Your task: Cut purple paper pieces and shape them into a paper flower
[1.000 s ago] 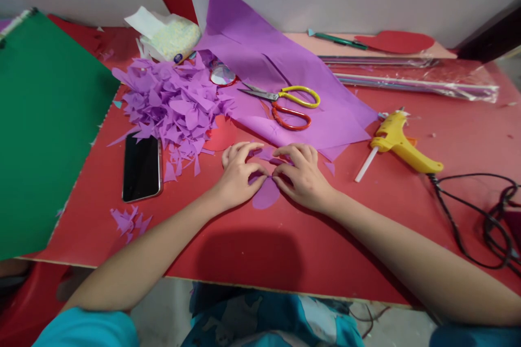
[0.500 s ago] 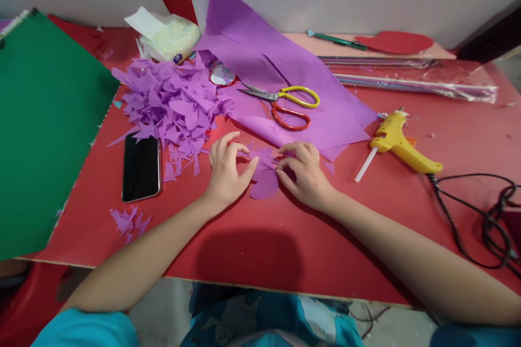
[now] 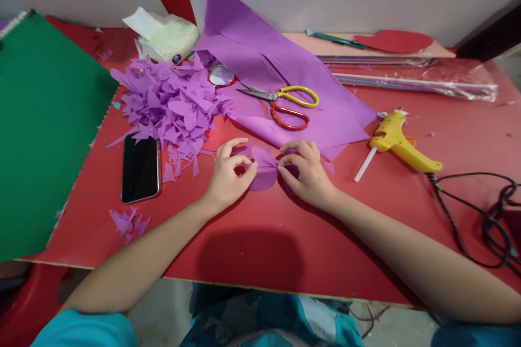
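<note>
Between my hands is a purple paper cutout [image 3: 264, 174] with rounded petals, held just above the red table. My left hand [image 3: 232, 173] pinches its left edge between thumb and index finger. On the other side my right hand [image 3: 304, 171] grips the right edge with thumb and fingertips. Creases run across the cutout's middle toward the right fingers. Beyond the hands, scissors [image 3: 280, 102] with one yellow and one red handle lie on a large purple paper sheet [image 3: 260, 49]. To the left is a heap of purple paper cutouts [image 3: 175, 100].
A black phone [image 3: 141, 168] lies left of my left hand, with purple scraps [image 3: 128, 223] nearer me. At right rests a yellow glue gun [image 3: 401, 143] with its black cord [image 3: 459, 241]. A green board [image 3: 44, 141], a tissue pack [image 3: 175, 38] and plastic-wrapped sticks [image 3: 415, 85] are farther out.
The lower petal of the cutout has shifted slightly up and its petals look more folded. My left fingers have moved a little, and both hands still pinch the paper.
</note>
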The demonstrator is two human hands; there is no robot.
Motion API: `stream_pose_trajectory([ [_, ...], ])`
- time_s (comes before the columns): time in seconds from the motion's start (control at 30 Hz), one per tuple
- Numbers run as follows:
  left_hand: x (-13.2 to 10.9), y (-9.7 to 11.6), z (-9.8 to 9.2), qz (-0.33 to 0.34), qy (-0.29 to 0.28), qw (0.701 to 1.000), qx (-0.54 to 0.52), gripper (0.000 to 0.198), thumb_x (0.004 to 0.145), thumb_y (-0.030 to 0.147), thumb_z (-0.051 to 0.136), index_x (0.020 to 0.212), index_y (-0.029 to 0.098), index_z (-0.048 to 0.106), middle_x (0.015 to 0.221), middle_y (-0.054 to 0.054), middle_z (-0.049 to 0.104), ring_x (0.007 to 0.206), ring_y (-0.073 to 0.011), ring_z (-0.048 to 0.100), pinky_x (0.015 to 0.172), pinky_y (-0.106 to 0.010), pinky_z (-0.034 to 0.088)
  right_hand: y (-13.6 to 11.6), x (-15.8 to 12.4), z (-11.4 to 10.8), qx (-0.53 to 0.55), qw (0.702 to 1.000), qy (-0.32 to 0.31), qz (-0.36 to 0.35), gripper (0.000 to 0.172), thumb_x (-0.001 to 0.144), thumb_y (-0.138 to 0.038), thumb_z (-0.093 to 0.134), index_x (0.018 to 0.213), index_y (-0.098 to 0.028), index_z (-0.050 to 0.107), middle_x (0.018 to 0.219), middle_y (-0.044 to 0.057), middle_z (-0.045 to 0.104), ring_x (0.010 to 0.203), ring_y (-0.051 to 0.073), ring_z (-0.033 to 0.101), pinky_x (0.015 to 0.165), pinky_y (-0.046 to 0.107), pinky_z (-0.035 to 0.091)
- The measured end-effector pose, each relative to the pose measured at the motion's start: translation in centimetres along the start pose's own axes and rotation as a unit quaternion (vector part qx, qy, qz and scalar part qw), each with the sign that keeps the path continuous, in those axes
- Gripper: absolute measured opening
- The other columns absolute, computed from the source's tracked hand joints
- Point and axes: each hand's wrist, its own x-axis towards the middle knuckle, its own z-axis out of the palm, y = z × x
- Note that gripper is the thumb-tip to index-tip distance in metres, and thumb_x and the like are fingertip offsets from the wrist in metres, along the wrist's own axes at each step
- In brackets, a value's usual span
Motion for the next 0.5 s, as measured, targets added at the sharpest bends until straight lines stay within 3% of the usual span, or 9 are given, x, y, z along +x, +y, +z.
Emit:
stream_pose_trajectory([
  [0.23, -0.4, 0.8, -0.2, -0.01, 0.036, 0.993, 0.115, 0.025, 0.07, 0.018, 0.06, 0.051, 0.017, 0.044, 0.117, -0.008, 0.054, 0.112, -0.0296, 0.046, 0.095, -0.053, 0.033, -0.2, -0.1, 0.0, -0.04, 0.996, -0.067, -0.037, 0.012, 0.082, -0.018, 0.053, 0.072, -0.018, 0.06, 0.104, 0.008, 0.058, 0.102, 0.025, 0.043, 0.086, 0.043, 0.031],
  [0.4, -1.0, 0.9, 0.3, 0.116, 0.013, 0.983, 0.138, 0.007, 0.073, 0.023, 0.063, 0.067, 0.019, 0.06, 0.125, -0.007, 0.048, 0.118, -0.0291, 0.038, 0.098, -0.051, 0.03, -0.3, -0.1, 0.1, -0.047, 0.995, -0.071, -0.049, 0.013, 0.083, -0.019, 0.053, 0.073, -0.018, 0.061, 0.104, 0.008, 0.059, 0.102, 0.024, 0.043, 0.086, 0.044, 0.029],
  [0.5, -1.2, 0.7, 0.6, 0.149, -0.021, 0.976, 0.156, 0.005, 0.075, 0.024, 0.062, 0.071, 0.022, 0.065, 0.129, -0.006, 0.045, 0.121, -0.0302, 0.033, 0.098, -0.053, 0.029, -0.3, -0.1, 0.1, -0.043, 0.995, -0.074, -0.047, 0.013, 0.083, -0.019, 0.052, 0.074, -0.018, 0.061, 0.104, 0.008, 0.059, 0.103, 0.025, 0.043, 0.086, 0.044, 0.029],
])
